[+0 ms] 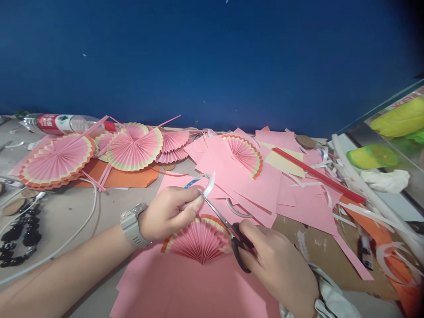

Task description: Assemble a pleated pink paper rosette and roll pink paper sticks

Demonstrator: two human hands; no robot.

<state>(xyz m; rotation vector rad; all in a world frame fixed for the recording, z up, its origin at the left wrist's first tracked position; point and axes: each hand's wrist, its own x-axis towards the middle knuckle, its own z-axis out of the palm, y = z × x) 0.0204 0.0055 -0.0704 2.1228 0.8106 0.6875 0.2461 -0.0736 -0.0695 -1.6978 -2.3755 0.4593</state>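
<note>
While the tape roll [209,187] is being pinched between the thumb and fingers of the left hand [168,212], the scissors [227,224] are being gripped by the right hand [278,256], its fingers being curled about the handles. The roll is being presented just beyond the left fingertips, the left hand thus being the nearer one; the long axis of the scissors is running obliquely forward and leftward from the right fingers, the tip being pointed at the left fingertips, close by the roll. Whether tape is being touched, or the blades are being parted, cannot be told. Counted: one pair of scissors, one held roll; one curved band [237,212] is lying right of the left fingertips, its kind not being identifiable. One pleated fan [202,240] is lying bodyward of the left fingertips, its point being turned toward the body. Well left of the left fingers, two round fans [134,148] are being counted, others being partly hidden; one part-opened fan [243,154] is lying beyond the right fingers. One red strip [318,175] is being noted farther right, one bottle [69,123] farther left. Pink sheets [245,190] are being overlapped too heavily for counting.
</note>
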